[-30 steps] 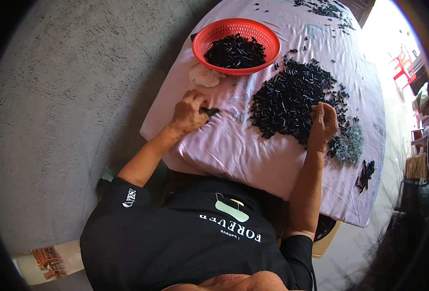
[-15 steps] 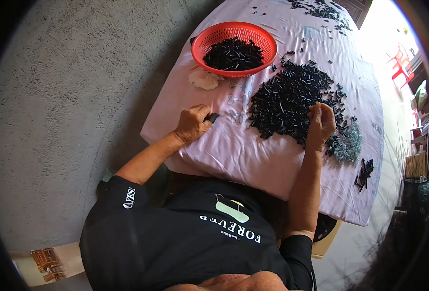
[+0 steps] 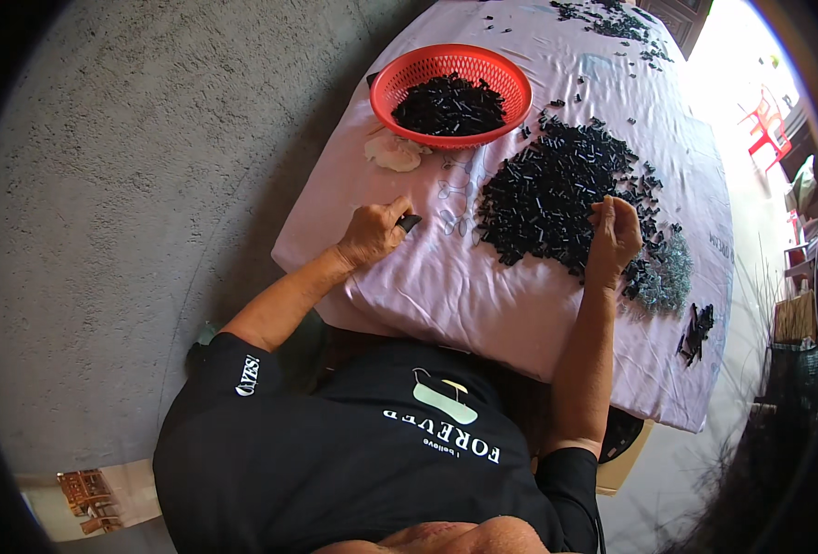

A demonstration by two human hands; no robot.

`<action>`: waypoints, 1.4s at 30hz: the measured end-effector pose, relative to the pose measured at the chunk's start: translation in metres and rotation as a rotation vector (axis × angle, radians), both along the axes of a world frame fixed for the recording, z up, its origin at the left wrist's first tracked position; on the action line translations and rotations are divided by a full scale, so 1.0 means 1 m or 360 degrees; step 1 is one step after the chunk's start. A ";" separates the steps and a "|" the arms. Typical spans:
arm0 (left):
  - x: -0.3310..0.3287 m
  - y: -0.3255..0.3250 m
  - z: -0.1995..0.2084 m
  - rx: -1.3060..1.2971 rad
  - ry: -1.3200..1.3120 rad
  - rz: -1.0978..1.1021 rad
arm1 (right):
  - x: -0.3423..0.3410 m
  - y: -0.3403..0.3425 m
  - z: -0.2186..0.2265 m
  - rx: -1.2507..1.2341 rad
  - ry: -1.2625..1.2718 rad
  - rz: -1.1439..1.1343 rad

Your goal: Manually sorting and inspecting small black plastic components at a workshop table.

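My left hand [image 3: 375,234] is closed around a dark, curved object [image 3: 409,222] whose end pokes out by the thumb; its kind cannot be told. The forefinger lies along the top. My right hand [image 3: 616,238] hovers at the right part of a large pile of short black plastic pieces [image 3: 547,198], thumb and fingertips pinched together. Whatever the pinch holds is too small to make out. Beside that wrist lies a heap of small clear-grey pieces [image 3: 665,277].
A red perforated basket [image 3: 390,69] partly filled with black pieces stands at the far left of the pink cloth-covered table [image 3: 427,291]. A small black cluster [image 3: 696,334] lies near the right edge. More black bits [image 3: 617,23] are scattered at the far end. A rough grey wall [image 3: 150,166] runs along the left.
The forefinger of my left hand has lifted and straightened a little over the dark object. My right hand stays in nearly the same pinch at the pile.
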State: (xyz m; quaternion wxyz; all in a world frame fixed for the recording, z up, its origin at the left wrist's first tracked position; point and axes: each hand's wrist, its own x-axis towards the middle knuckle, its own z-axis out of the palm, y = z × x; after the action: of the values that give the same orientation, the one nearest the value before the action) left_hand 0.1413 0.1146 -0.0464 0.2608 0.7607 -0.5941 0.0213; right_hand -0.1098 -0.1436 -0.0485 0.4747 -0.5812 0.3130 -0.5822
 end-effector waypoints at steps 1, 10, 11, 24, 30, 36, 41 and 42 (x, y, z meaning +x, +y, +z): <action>0.003 -0.001 0.001 0.0000 -0.0001 0.0003 | 0.000 0.000 0.001 -0.0007 0.0016 0.0001; 0.048 -0.070 0.085 -0.0514 -0.0051 -0.0199 | -0.002 -0.002 -0.003 0.0033 -0.0042 -0.0007; 0.054 -0.084 0.099 -0.0587 -0.0161 -0.0171 | -0.002 -0.002 -0.002 0.0030 -0.0043 0.0001; 0.069 -0.111 0.100 -0.0664 0.0264 0.0118 | -0.004 -0.001 0.002 0.0019 -0.0003 -0.0101; 0.032 -0.040 0.055 -0.0048 0.0179 -0.0226 | -0.003 -0.002 -0.001 0.0055 -0.0059 -0.0051; 0.014 -0.007 0.029 0.0178 0.0258 -0.0314 | -0.001 -0.001 0.000 0.0013 0.0002 -0.0049; 0.020 0.014 0.044 0.0329 0.0468 -0.0269 | -0.003 -0.002 -0.002 0.0046 -0.0055 -0.0068; 0.020 0.021 0.043 0.0330 0.0462 -0.0265 | -0.003 -0.002 -0.002 0.0046 -0.0061 -0.0065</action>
State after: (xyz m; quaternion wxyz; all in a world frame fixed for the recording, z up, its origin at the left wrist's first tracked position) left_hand 0.1609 0.1353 -0.0037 0.2649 0.7267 -0.6103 -0.1714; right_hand -0.1123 -0.1461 -0.0503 0.4771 -0.5563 0.3241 -0.5983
